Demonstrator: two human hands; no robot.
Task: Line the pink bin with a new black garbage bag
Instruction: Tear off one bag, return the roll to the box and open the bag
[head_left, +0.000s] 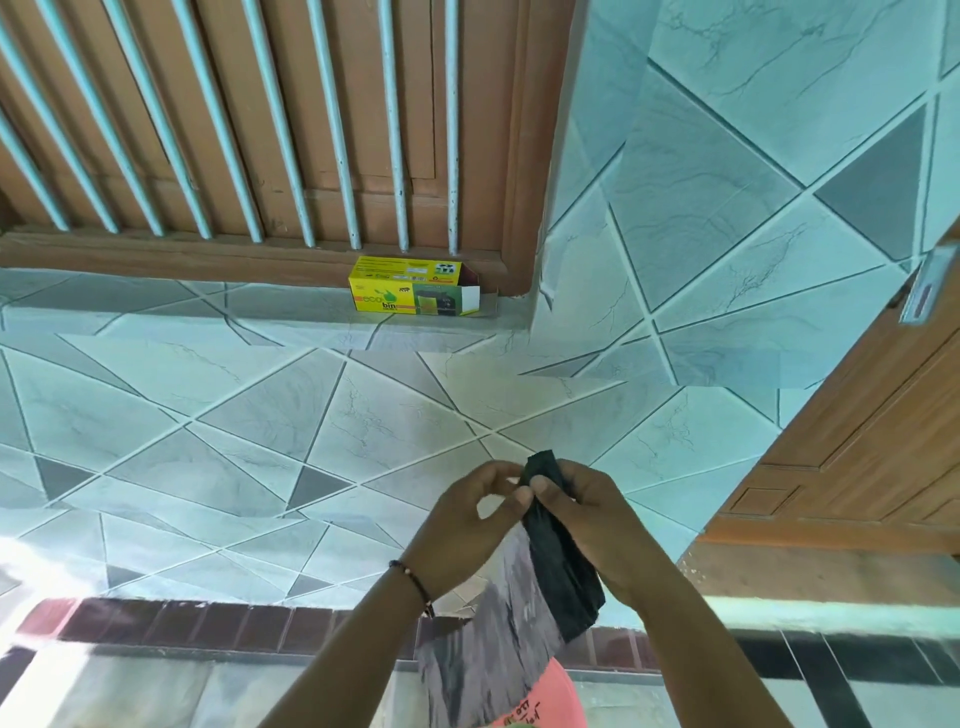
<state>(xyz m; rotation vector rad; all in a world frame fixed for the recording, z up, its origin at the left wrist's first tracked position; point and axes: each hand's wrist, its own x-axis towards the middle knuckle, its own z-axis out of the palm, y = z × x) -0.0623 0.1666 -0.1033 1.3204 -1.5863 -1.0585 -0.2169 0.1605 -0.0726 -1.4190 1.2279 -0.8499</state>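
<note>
Low in the middle of the view, before the tiled wall (363, 415), I held one black bag (558, 551) between my two hands. Going from the left: my left hand (467, 525), with a bead bracelet (415, 582) at the wrist, had its fingers curled in and pinched a thin layer of the bag at its upper end. That layer hung down from the pinch as a loose, greyish sheet. Next came the bag's folded body, a dark strip whose long axis ran from its top between my fingertips down and slightly to the right. My right hand (587, 514) lay on the strip's right side, thumb across the front and fingers wrapped behind, so it held most of the bag. Both hands met at the top end, touching the bag there; the right was the nearer to the folded part, the left to the loose part. I judged that the coming move turned on pulling the two apart sideways to unfold the strip. Below the hands, at the bottom edge, one pink bin (540, 696) showed only a part of its rim, straight under the hanging sheet. Counted: one bag, one bin, two hands. Well apart, up on the window ledge (156, 312), lay one yellow box (410, 286), its right end open.
</note>
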